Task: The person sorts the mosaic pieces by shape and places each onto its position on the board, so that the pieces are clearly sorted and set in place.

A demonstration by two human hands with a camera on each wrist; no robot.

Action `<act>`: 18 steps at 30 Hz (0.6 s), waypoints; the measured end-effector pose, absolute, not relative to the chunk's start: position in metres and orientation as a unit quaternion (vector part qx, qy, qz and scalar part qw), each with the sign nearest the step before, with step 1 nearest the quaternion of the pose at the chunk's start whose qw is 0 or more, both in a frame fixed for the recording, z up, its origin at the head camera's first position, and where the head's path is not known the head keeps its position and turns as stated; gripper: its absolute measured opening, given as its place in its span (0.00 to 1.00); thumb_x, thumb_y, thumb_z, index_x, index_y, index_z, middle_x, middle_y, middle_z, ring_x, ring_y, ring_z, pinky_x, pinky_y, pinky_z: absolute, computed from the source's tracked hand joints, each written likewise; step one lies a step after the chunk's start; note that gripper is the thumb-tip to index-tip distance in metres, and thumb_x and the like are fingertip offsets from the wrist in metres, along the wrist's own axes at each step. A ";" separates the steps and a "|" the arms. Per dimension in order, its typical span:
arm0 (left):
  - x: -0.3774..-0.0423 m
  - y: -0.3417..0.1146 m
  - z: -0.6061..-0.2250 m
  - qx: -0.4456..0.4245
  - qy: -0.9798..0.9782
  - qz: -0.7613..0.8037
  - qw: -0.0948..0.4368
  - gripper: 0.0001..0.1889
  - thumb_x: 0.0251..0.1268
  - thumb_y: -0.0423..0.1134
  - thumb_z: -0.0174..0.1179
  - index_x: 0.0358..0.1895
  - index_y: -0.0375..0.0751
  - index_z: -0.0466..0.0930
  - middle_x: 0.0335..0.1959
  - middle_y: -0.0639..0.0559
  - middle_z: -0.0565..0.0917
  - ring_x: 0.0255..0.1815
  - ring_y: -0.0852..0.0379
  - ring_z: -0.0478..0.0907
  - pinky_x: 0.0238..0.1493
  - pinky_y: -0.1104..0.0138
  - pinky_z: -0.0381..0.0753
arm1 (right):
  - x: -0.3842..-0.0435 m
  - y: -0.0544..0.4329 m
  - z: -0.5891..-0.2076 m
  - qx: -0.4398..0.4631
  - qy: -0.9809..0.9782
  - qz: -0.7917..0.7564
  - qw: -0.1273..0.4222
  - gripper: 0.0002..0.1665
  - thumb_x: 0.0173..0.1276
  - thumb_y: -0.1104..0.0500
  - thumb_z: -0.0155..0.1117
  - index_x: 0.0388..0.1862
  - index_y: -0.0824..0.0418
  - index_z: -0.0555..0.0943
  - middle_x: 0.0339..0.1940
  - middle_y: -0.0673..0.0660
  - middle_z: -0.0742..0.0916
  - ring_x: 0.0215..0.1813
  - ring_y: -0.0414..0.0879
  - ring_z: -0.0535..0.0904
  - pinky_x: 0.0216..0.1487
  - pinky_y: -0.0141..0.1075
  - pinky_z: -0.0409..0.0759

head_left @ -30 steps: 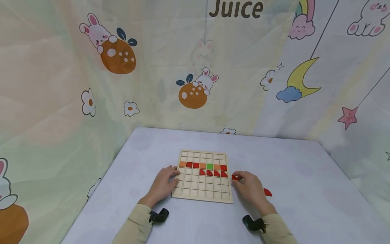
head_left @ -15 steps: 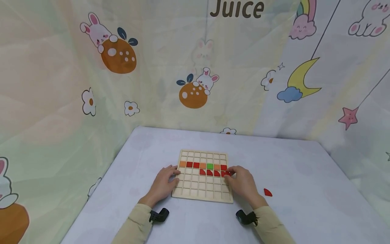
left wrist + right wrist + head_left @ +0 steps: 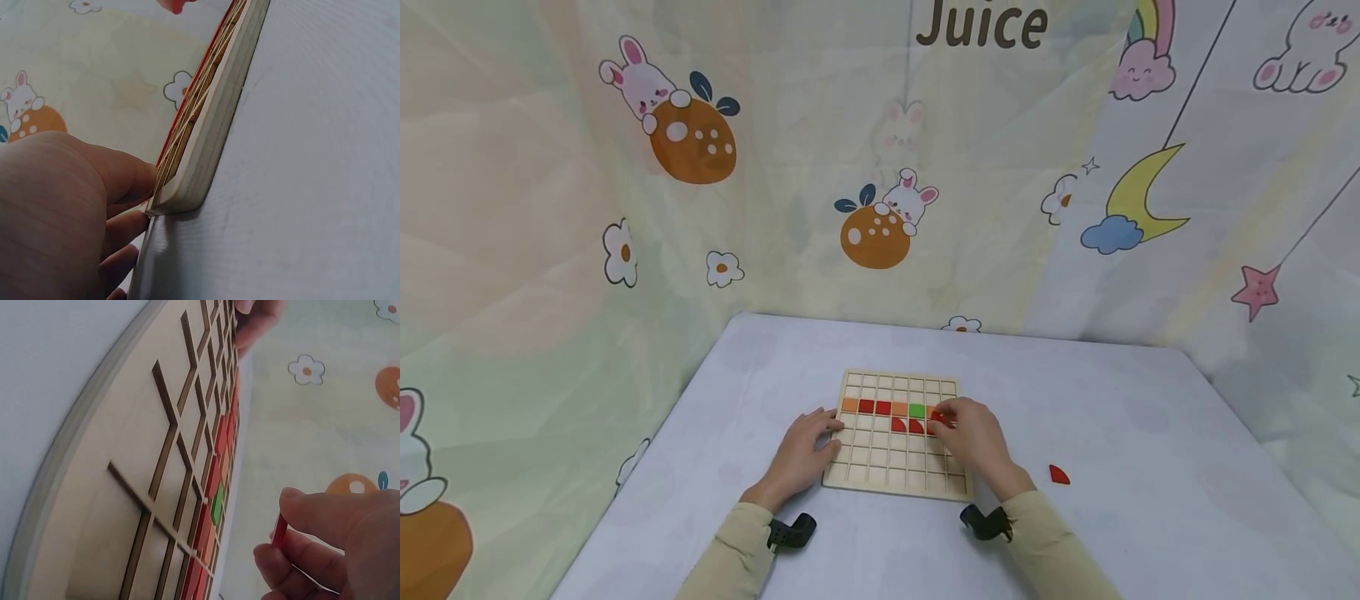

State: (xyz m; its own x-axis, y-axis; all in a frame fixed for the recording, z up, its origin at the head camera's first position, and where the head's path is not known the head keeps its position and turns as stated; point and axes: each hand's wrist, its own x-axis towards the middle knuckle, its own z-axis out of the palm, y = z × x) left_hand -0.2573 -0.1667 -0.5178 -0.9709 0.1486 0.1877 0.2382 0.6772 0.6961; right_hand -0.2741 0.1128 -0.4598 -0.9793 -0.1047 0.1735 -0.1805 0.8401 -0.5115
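A wooden grid board (image 3: 895,477) lies on the table with a row of orange, red and green square tiles and, just below it, red tiles with curved edges. My right hand (image 3: 976,435) is above the board's right side. Between thumb and fingers it pinches a small red tile (image 3: 279,531), seen nearly edge-on in the right wrist view. The hand covers the right ends of both rows. My left hand (image 3: 805,447) rests at the board's left edge, thumb and fingertips touching it. In the left wrist view the thumb (image 3: 134,178) is right at the board's corner.
A red quarter-circle piece (image 3: 1059,475) lies on the white table to the right of the board. A printed cloth (image 3: 790,208) with rabbits and flowers stands behind and beside the table. Each wrist carries a black camera (image 3: 792,531).
My right hand has moved left from beside the board to over its right side, carrying the red tile. My left hand has stayed at the left edge.
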 end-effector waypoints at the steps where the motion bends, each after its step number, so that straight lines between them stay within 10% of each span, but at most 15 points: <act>1: -0.257 -0.167 -0.518 -0.107 -0.914 -0.388 0.059 0.11 0.67 0.38 0.60 0.51 0.46 0.82 0.68 0.46 0.73 0.74 0.46 0.60 0.78 0.51 0.51 | -0.275 0.110 -0.460 0.077 -0.957 0.272 0.068 0.16 0.60 0.53 0.73 0.45 0.59 0.86 0.39 0.52 0.87 0.39 0.45 0.79 0.39 0.39 0.82; 18: -0.257 -0.166 -0.517 -0.105 -0.916 -0.383 0.054 0.11 0.67 0.38 0.60 0.51 0.46 0.82 0.68 0.47 0.73 0.74 0.46 0.60 0.78 0.51 0.51 | -0.284 0.078 -0.465 0.136 -0.952 0.268 0.057 0.12 0.61 0.54 0.73 0.41 0.58 0.86 0.32 0.48 0.84 0.33 0.40 0.75 0.32 0.33 0.77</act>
